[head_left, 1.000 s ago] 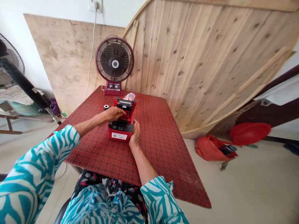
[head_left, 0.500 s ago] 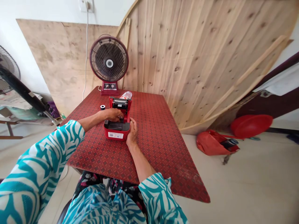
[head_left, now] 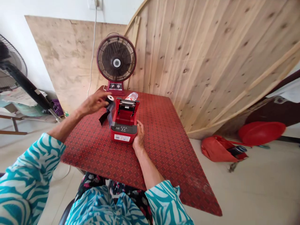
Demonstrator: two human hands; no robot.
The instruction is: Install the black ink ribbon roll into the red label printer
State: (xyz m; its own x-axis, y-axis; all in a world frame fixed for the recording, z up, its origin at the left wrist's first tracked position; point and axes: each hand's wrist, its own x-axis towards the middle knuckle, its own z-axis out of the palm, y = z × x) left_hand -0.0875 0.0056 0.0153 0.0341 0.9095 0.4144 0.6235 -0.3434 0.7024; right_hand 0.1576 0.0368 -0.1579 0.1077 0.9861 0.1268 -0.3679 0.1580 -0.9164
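Note:
A red label printer (head_left: 123, 134) stands on the table with its lid (head_left: 127, 107) raised and its red inside showing. My right hand (head_left: 139, 136) is wrapped around its right side; the fingertips are partly hidden. To the left of the raised lid, my left hand (head_left: 95, 102) pinches a small black roll (head_left: 109, 99) with a white, hollow-centred end. A dark strip (head_left: 104, 118) trails from the roll down towards the table, blurred near the printer's left side.
Behind the printer lies a clear plastic bottle (head_left: 132, 96). A dark red fan (head_left: 116, 62) stands at the back of the patterned table (head_left: 164, 150). A standing fan (head_left: 23, 82) is at the left, and a red bag (head_left: 215, 149) sits on the floor at the right.
My left hand has come out of the printer towards the left and now holds a roll with a trailing strip. My right hand stays at the printer. The view has shifted slightly.

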